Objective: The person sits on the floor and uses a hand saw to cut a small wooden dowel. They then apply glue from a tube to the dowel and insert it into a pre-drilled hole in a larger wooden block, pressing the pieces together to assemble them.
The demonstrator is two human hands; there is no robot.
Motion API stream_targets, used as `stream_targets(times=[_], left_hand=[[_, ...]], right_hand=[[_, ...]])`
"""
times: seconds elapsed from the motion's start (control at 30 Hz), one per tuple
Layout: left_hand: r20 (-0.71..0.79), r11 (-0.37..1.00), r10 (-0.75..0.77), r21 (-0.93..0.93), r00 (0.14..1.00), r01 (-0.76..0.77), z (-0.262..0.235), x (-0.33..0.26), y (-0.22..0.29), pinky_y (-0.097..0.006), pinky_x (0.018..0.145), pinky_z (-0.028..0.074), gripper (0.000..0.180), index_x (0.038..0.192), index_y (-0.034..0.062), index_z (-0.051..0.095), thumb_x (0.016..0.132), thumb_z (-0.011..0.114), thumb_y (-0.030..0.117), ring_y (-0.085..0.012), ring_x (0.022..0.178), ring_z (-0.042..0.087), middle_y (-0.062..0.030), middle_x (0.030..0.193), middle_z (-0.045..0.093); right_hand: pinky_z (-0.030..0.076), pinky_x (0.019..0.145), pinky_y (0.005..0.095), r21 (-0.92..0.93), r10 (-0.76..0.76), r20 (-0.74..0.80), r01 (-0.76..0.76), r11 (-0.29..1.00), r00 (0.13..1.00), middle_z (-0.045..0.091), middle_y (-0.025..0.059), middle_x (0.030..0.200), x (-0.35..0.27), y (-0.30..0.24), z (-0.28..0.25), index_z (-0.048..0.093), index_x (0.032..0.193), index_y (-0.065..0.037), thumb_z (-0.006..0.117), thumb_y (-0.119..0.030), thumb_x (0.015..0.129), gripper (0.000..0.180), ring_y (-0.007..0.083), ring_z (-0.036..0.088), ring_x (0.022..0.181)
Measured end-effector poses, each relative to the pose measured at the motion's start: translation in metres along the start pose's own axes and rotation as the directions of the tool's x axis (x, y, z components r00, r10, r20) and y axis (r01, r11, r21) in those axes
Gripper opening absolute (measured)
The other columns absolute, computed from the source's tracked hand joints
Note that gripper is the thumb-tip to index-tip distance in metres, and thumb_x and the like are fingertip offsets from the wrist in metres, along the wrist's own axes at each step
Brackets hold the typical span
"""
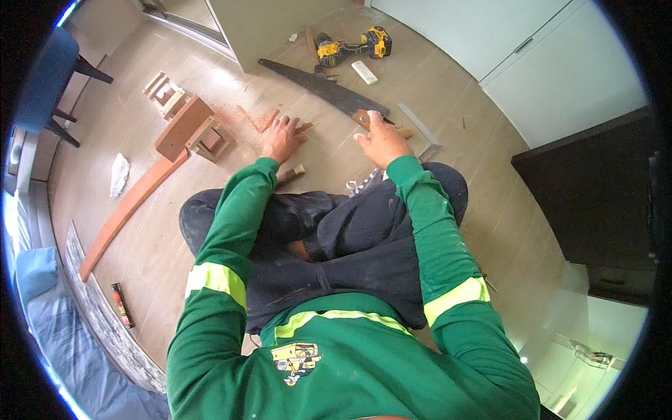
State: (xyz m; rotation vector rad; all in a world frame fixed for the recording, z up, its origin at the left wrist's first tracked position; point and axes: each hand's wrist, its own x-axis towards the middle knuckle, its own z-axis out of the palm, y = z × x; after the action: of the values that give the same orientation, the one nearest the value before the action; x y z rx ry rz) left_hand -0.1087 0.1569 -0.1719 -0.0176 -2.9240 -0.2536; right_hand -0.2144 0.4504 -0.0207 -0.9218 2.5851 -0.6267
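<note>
A handsaw [325, 89] lies slantwise on the floor, its dark blade pointing to the far left. My right hand [386, 141] is over its brown wooden handle [362, 119], fingers closed around part of it. Farther left, my left hand [282, 140] rests palm down with its fingers apart, at the edge of reddish sawdust [245, 119]. Beside its fingertips is a small brown wood piece [304, 128]. A short dark tool with a pale end [291, 175] lies near my left wrist; its kind is unclear.
To the left, a brown board [183, 129] rests on small wooden frames [165, 94], near a long curved wood strip [133, 210]. A yellow-black cordless drill [353, 47] and white block [364, 73] lie ahead. A metal square [421, 129] is right of the saw; a dark cabinet [588, 189] stands farther right.
</note>
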Motion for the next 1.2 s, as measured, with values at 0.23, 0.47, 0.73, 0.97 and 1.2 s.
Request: stream_targets(times=[0.23,0.47,0.73,0.97,1.2], left_hand=[[0.187,0.972,-0.050,0.236,0.981,0.005,0.021,0.020,-0.025,-0.049,0.118,0.045,0.032,0.128,0.0034,0.075,0.108,0.057,0.022,-0.0338,0.112,0.067,-0.0144,0.118,0.071],[0.039,0.950,-0.069,-0.302,0.997,0.077,-0.011,0.015,0.018,-0.039,0.087,0.057,0.033,0.132,-0.0019,0.070,0.113,0.051,0.019,-0.0253,0.096,0.067,-0.0114,0.104,0.067],[0.153,0.535,-0.256,-0.800,0.954,0.272,-0.107,-0.017,0.117,-0.031,0.079,0.054,0.035,0.131,-0.0017,0.069,0.118,0.052,0.026,-0.0141,0.087,0.063,-0.0038,0.098,0.066],[0.133,0.321,-0.335,-0.915,0.933,0.246,-0.114,-0.035,0.129,-0.030,0.086,0.054,0.043,0.143,-0.0042,0.065,0.114,0.065,0.028,-0.0139,0.095,0.066,-0.0060,0.111,0.073],[0.194,0.030,-0.412,-0.974,0.890,0.226,-0.110,-0.045,0.121,-0.027,0.091,0.056,0.045,0.141,-0.0067,0.064,0.108,0.076,0.022,-0.0126,0.103,0.070,-0.0069,0.114,0.076]], right_hand=[[0.055,0.106,0.0580,-0.056,-0.029,0.071,0.033,0.998,0.997,0.068,0.0374,0.131,0.002,-0.003,0.011,0.041,0.155,0.001,0.070,-0.035,0.104,0.069,0.0528,0.067,0.123],[0.058,0.094,0.0489,0.070,-0.182,-0.257,0.206,0.976,0.949,0.077,0.0208,0.114,0.021,0.018,0.023,0.059,0.150,-0.004,0.072,-0.024,0.104,0.052,0.0375,0.075,0.110],[0.060,0.084,0.0354,0.323,-0.371,-0.198,0.418,0.849,0.907,0.075,0.0132,0.102,0.015,-0.006,0.022,0.069,0.140,-0.006,0.071,-0.013,0.107,0.034,0.0233,0.076,0.094],[0.061,0.074,0.0300,0.688,-0.181,0.033,0.109,0.717,0.983,0.079,0.0082,0.100,0.016,-0.003,0.020,0.075,0.121,0.001,0.074,-0.012,0.105,0.020,0.0148,0.075,0.083],[0.059,0.066,0.0240,0.777,-0.114,0.141,-0.039,0.629,0.983,0.081,0.0042,0.099,0.006,-0.007,0.006,0.078,0.119,-0.003,0.080,-0.017,0.103,0.022,0.0119,0.078,0.078]])
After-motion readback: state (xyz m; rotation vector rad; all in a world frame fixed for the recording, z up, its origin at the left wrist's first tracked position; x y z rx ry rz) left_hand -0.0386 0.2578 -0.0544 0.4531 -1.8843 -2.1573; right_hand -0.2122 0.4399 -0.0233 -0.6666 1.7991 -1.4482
